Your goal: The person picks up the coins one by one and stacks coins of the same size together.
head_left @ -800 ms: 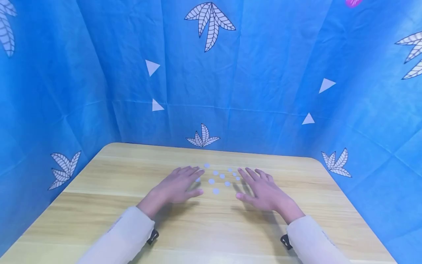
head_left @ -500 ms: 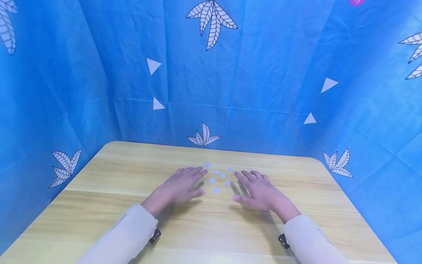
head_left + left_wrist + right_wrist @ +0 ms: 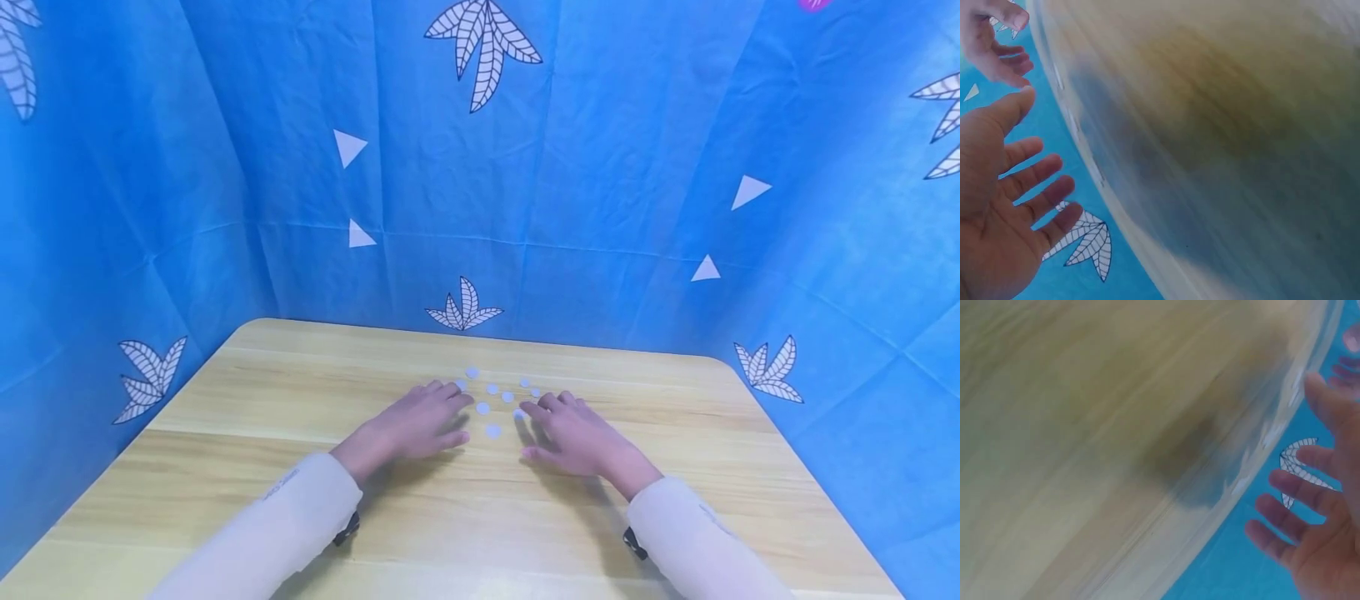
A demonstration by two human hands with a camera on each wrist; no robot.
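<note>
Small pale round discs (image 3: 492,431) lie scattered flat on the wooden table (image 3: 450,525). To their left, my left hand (image 3: 416,423) hovers palm down over the table, its thumb apart from loosely bent fingers. My right hand (image 3: 573,437) hovers on the other side, fingers spread and slightly bent, the index fingertip beside a disc (image 3: 518,413). Neither hand grips anything. Both wrist views show a gap between palm and tabletop: the left hand (image 3: 997,206) in one, the right hand (image 3: 1329,519) in the other. Some discs may be hidden beneath the hands.
A blue cloth (image 3: 600,150) with white leaf and triangle prints hangs behind the table and along both sides. Light sleeves (image 3: 277,517) cover the forearms, with a dark strap piece (image 3: 347,529) under the left one.
Both hands have drawn closer together, the right hand shifting left more than the left hand shifts right. The right fingers are bent more than before. The discs stay in place.
</note>
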